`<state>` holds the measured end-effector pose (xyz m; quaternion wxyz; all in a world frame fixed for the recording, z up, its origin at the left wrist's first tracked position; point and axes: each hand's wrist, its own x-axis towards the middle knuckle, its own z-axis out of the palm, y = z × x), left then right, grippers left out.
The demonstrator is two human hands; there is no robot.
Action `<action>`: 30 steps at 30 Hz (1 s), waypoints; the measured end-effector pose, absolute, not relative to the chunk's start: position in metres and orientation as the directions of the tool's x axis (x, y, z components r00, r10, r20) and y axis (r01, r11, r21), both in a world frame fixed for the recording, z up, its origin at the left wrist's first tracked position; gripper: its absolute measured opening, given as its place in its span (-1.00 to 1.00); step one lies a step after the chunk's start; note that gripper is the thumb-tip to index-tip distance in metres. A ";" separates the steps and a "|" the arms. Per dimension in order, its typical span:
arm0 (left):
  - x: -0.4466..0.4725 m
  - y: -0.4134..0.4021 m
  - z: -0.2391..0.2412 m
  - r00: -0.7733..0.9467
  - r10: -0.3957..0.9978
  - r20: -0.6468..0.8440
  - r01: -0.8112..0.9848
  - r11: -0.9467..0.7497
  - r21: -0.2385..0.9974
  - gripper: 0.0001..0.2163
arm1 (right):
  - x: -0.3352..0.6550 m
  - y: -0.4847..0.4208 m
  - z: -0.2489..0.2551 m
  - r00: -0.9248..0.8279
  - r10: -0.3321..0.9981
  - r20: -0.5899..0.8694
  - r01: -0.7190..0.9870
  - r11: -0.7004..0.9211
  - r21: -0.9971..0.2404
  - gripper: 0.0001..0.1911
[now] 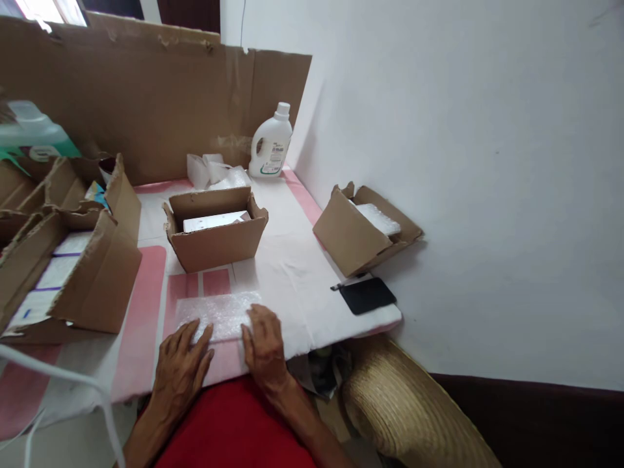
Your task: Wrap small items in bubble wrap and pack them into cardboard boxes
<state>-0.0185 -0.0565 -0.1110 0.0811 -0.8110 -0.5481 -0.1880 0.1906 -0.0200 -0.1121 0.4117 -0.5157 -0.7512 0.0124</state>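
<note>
A flat piece of clear bubble wrap [219,311] lies on the near part of the table, over the pink and white cloth. My left hand [182,361] rests on its near left part, open, with the fingers spread and their tips touching the plastic. At the near right corner, my right hand [263,341] presses on the wrap with bent fingers, the thumb apart from them. What lies under the right palm is hidden. Just beyond the wrap stands an open cardboard box [214,247] with a white box [214,221] inside.
Several cardboard boxes [97,279] stand at left, one holding white packets. A tilted cardboard box [351,240] containing bubble wrap leans by the wall. A black flat pouch [368,296] lies at the right edge. Behind are a white jug [272,146] and a cardboard panel [146,97].
</note>
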 end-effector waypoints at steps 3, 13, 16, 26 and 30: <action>-0.016 -0.055 -0.113 0.324 0.847 0.423 0.920 -0.386 0.070 -0.60 | 0.186 -0.022 -0.119 -0.345 0.751 0.563 0.728 0.593 -0.345 -0.77; -0.002 -0.066 -0.113 0.172 0.944 0.282 0.949 -0.236 0.211 -0.48 | 0.169 -0.010 -0.121 -0.516 0.601 0.610 0.508 0.788 -0.347 -0.72; -0.002 -0.068 -0.109 0.151 0.955 0.254 0.930 -0.224 0.291 -0.47 | 0.163 -0.008 -0.132 -0.533 0.565 0.630 0.421 0.823 -0.382 -0.71; -0.022 -0.068 -0.082 -0.362 0.924 0.120 0.839 0.267 0.474 -0.69 | 0.161 -0.016 -0.126 -0.548 0.664 0.508 0.437 0.745 -0.503 -0.78; -0.026 -0.049 -0.067 -0.430 0.882 -0.192 0.811 0.471 0.347 -0.67 | 0.160 -0.017 -0.115 -0.580 0.699 0.419 0.479 0.708 -0.518 -0.78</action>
